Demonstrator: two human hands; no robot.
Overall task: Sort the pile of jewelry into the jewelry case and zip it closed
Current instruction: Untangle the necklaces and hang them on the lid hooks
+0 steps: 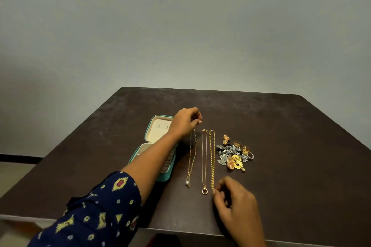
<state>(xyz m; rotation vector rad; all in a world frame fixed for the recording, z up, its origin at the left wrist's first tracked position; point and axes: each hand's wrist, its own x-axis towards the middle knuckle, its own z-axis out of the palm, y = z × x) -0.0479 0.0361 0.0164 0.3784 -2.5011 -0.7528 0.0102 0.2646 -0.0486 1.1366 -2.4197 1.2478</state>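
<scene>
Three necklaces are laid out straight and side by side on the dark surface (pixel 281 126), just right of the open jewelry case (pixel 158 132), whose cream-lined lid is folded back. The pearl necklace (pixel 191 158) lies nearest the case, then the thin gold chain (pixel 204 162) with a ring pendant, then the yellow chain (pixel 212 158). A tangled pile of earrings and rings (pixel 233 154) sits just beyond the yellow chain. The left hand (pixel 185 122) is reached across the case, and the clasp end of the pearl necklace appears to be pinched between thumb and fingertips. The right hand (pixel 234 198) is curled at the lower end of the yellow chain; whether that end is pinched or only touched cannot be told. The chains are judged to be very light, limp and quick to knot, so each is best taken at the clasp end and lifted slowly, with the pendant end trailed or supported so that a neighbour is not snagged. The pearl drop is likely to swing once raised. The pile pieces are expected to be stiff but prickly and interlocked, and are best picked out singly by their edges, not scooped. The smooth rings may be found slippery.
</scene>
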